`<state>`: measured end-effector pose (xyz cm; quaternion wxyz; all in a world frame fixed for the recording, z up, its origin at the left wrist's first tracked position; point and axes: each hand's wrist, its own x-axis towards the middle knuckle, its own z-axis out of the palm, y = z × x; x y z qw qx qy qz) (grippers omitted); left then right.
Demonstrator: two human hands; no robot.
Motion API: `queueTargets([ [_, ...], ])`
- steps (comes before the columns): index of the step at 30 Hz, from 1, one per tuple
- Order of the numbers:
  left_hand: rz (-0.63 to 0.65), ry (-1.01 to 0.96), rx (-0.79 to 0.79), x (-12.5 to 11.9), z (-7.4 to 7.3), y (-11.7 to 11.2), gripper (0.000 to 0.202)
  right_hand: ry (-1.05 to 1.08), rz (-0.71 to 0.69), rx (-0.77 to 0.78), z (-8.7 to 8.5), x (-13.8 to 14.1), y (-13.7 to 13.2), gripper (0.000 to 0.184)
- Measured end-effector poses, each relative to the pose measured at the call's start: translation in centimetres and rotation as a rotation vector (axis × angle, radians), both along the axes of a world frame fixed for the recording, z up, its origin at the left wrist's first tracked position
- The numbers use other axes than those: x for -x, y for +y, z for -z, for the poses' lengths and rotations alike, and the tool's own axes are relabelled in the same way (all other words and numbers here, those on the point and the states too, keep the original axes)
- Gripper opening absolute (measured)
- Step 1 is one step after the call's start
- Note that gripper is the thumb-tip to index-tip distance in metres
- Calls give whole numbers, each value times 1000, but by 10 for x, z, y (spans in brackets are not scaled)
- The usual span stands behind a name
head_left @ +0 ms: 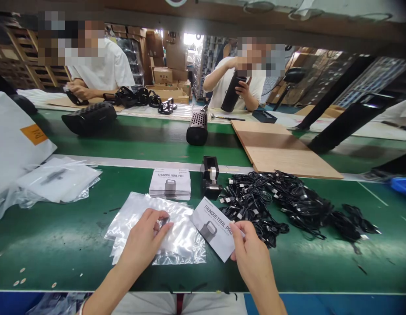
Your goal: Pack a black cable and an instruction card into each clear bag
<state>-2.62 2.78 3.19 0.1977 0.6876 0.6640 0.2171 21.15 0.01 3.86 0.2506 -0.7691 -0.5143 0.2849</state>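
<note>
My right hand (252, 245) pinches the right edge of a printed leaflet (213, 229) reading "THUNDER TRAIL PRO", held tilted above the green surface. My left hand (144, 236) is over a pile of clear plastic bags (183, 245), its fingers curled and thumb bent in towards them. A small dark patch shows between thumb and forefinger; I cannot tell what it is. Behind the bags lies a stack of matching leaflets (170, 183). A black tape dispenser (211, 177) stands beside that stack. Right of the held leaflet is a heap of black cables (255, 201) with metal plugs.
More plastic bags (61, 175) lie at left by a large white bag (15, 148). Across the green belt (150, 144) are black speakers (89, 117) and a wooden board (285, 146). Two co-workers in white shirts sit opposite, one holding a black cylindrical speaker (233, 89).
</note>
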Motion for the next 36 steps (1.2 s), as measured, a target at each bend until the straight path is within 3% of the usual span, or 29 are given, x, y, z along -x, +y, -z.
queueTargets([
  [3,-28,79,-13,-5,0,-2,20,108,5,1,8,-2,-2,24],
  [7,-32,156,90,-12,4,-5,20,377,-62,39,16,-7,-6,27],
  [11,-9,143,120,-15,7,-5,22,609,59,-17,12,-8,-10,35],
  [14,27,99,101,-14,8,-7,24,734,73,-12,9,-1,-13,39],
  [24,57,51,3,-15,9,-14,24,748,40,50,27,17,-16,42],
  [31,78,44,-91,-15,15,-17,21,775,-135,280,24,15,-17,35],
  [36,169,131,-126,-16,21,-18,18,878,-209,276,14,14,-10,39],
])
